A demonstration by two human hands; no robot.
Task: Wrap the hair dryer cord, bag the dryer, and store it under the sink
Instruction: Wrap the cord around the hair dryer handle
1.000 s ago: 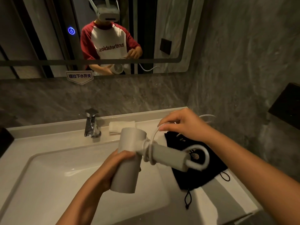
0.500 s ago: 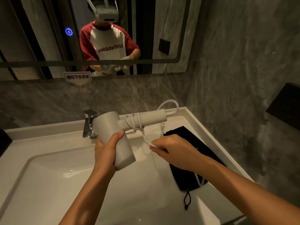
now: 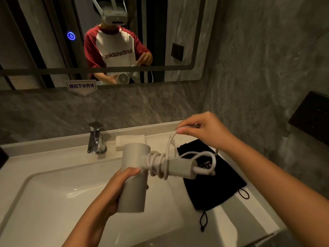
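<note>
My left hand (image 3: 116, 190) grips the barrel of a white hair dryer (image 3: 134, 177) above the sink basin. Its handle points right, with several turns of white cord (image 3: 157, 164) wound around it near the barrel. My right hand (image 3: 203, 131) is raised above the handle and pinches the loose cord, which hangs down to the coils. A black drawstring bag (image 3: 215, 186) lies flat on the counter to the right, under the handle's end.
A white sink (image 3: 53, 202) fills the lower left, with a chrome faucet (image 3: 96, 138) behind it and a folded white towel (image 3: 130, 140) beside that. A mirror hangs above. The grey stone wall on the right carries a black fixture (image 3: 311, 116).
The dryer has tipped so the handle points right and slightly down again. My right hand rose from below the handle to above it, carrying the cord around for another turn.
</note>
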